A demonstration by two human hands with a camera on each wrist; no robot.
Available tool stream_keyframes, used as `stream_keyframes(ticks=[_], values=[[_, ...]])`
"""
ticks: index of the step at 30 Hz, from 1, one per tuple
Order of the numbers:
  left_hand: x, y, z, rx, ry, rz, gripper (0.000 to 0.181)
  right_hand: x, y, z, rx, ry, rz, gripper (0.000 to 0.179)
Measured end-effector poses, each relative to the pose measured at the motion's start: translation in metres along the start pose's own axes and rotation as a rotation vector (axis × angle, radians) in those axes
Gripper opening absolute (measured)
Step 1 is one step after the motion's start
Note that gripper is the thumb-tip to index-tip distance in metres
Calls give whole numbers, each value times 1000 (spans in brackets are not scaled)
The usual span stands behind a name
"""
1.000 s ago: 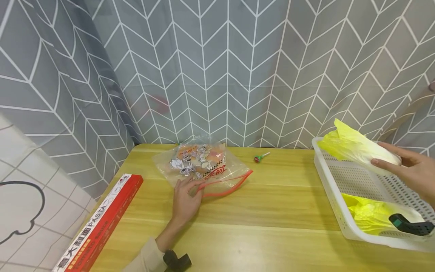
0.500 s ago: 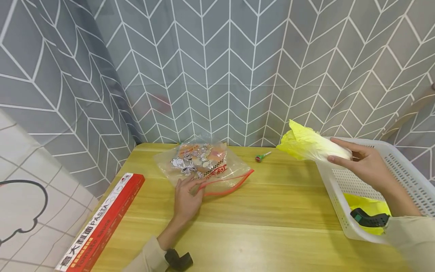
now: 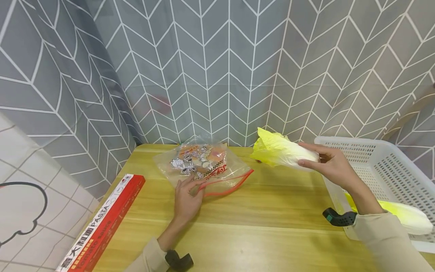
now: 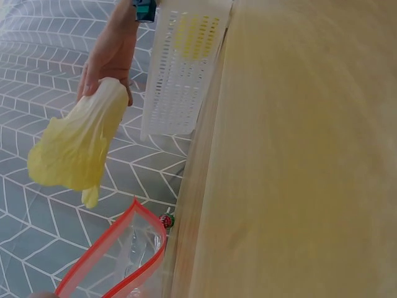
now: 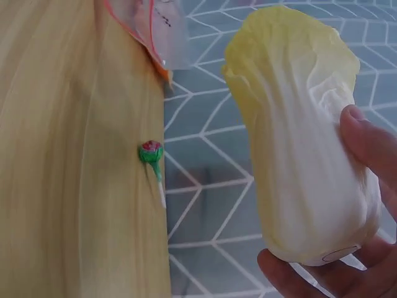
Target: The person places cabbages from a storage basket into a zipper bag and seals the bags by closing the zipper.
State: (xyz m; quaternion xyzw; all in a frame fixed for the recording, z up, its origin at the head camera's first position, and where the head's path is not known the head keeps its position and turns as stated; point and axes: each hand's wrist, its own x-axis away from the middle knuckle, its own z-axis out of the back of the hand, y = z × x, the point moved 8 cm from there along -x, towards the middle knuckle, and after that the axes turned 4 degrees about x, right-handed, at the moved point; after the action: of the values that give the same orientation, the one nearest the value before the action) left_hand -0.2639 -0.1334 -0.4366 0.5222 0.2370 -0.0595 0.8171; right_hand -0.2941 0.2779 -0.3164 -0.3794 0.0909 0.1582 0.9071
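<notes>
My right hand (image 3: 331, 164) grips a napa cabbage (image 3: 283, 151) by its white base, its yellow leafy end pointing left towards the bag. In the right wrist view the cabbage (image 5: 304, 136) is held up, thumb on one side and fingers under the base. My left hand (image 3: 187, 200) holds the near edge of a clear zip bag (image 3: 204, 160) with cartoon print lying at the table's back. Its red zip edge (image 4: 102, 242) gapes apart in the left wrist view, where only a bit of the hand shows.
A white plastic basket (image 3: 350, 141) on the right holds another napa cabbage (image 3: 404, 217), partly hidden by my right arm. A lollipop (image 5: 151, 155) lies near the table's back edge, mostly behind the held cabbage in the head view. A red pasta box (image 3: 112, 215) lies along the left edge.
My right hand has carried the napa cabbage left from over the basket to above the table, nearer the bag. The left hand has stayed at the bag.
</notes>
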Motion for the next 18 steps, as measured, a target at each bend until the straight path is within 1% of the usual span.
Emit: stream_keyframes(ticks=[4,7,10,14,18], values=[[0,1,1,-3,4,-12,16,-4,-14,-13,-36,-32,43,55],[0,1,2,-10,13,-33,16,-5,-23,-25,-67,-51,72,54],[0,2,2,-10,21,-44,15,-6,-31,-38,-105,-71,118,54],[0,0,2,-11,31,-41,16,-5,-36,-57,-166,-83,157,55],[-1,-1,0,-22,19,-42,21,-2,-38,-74,-245,-80,168,54]])
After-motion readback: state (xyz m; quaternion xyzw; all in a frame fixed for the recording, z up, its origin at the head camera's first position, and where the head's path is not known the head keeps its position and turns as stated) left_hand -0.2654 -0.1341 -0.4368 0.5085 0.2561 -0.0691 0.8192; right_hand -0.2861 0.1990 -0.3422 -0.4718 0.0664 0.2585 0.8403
